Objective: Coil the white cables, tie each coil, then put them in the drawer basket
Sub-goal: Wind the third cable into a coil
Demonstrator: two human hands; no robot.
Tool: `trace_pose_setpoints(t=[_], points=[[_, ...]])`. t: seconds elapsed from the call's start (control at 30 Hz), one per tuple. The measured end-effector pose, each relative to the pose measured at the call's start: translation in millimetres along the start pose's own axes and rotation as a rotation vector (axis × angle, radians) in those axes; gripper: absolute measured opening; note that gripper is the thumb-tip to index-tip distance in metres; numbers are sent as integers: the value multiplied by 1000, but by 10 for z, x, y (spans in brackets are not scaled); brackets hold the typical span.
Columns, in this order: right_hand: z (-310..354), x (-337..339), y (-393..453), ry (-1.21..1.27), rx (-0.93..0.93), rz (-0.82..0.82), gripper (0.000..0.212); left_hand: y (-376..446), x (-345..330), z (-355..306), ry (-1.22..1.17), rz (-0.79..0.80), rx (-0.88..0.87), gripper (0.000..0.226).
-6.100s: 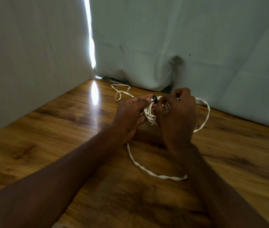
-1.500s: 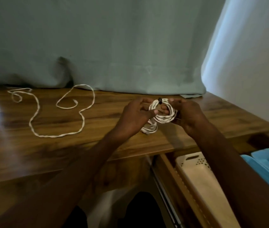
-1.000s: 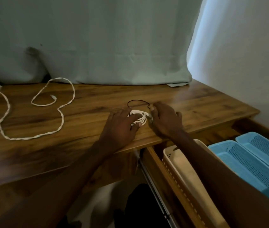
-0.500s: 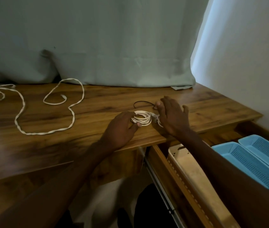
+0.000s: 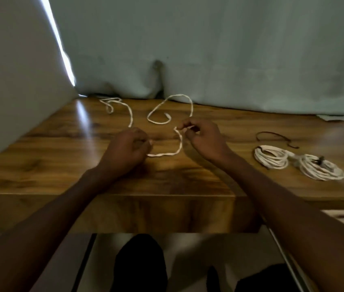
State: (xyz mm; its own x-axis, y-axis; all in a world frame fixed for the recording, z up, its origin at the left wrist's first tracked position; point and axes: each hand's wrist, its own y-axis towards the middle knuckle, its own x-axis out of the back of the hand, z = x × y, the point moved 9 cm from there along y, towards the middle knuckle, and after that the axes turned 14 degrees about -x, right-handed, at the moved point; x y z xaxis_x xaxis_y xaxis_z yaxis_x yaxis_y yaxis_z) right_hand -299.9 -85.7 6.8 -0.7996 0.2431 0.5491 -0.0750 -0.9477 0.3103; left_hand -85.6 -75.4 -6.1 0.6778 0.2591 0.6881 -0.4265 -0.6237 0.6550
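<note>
Both hands are working over the wooden desk (image 5: pixel 65 165), forearms reaching in from the near edge and angling toward each other. The left hand (image 5: pixel 127 151) is hovering low with its back turned up and its fingers curled inward, pinching the loose white cable (image 5: pixel 164 153) where the strand disappears beneath the fingertips. The right hand (image 5: pixel 203 138) is sitting slightly farther back and higher, wrist bent, with thumb and forefinger pressing together on another part of the same cable, lifting a small kink of it off the wood. Between the two hands the cable is sagging in a short curve along the desktop. Beyond them the rest of it is trailing toward the pale curtain (image 5: pixel 219 49), looping once near the back and ending in a small tangle at the far left.

Well apart to the right, two finished coils are lying on the desk, touching side by side: the nearer-to-centre coil (image 5: pixel 271 159) and the outer coil (image 5: pixel 322 169), which is carrying a small dark tie on top. Just behind them a thin dark tie strand (image 5: pixel 276 137) is lying loose on the wood.
</note>
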Motion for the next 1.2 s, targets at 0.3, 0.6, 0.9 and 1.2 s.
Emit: trace_pose_setpoints(t=[0.3, 0.6, 0.9, 1.2], points=[[397, -1526, 998, 94, -149, 163, 35, 126, 477, 1359, -77, -609, 442, 23], [356, -1958, 1314, 506, -131, 566, 18, 332, 357, 2117, -151, -653, 657, 36], [350, -1185, 1589, 1452, -162, 546, 33, 588, 231, 1982, -449, -540, 413, 14], [134, -784, 1667, -30, -107, -146, 54, 566, 625, 1582, 277, -544, 75, 13]])
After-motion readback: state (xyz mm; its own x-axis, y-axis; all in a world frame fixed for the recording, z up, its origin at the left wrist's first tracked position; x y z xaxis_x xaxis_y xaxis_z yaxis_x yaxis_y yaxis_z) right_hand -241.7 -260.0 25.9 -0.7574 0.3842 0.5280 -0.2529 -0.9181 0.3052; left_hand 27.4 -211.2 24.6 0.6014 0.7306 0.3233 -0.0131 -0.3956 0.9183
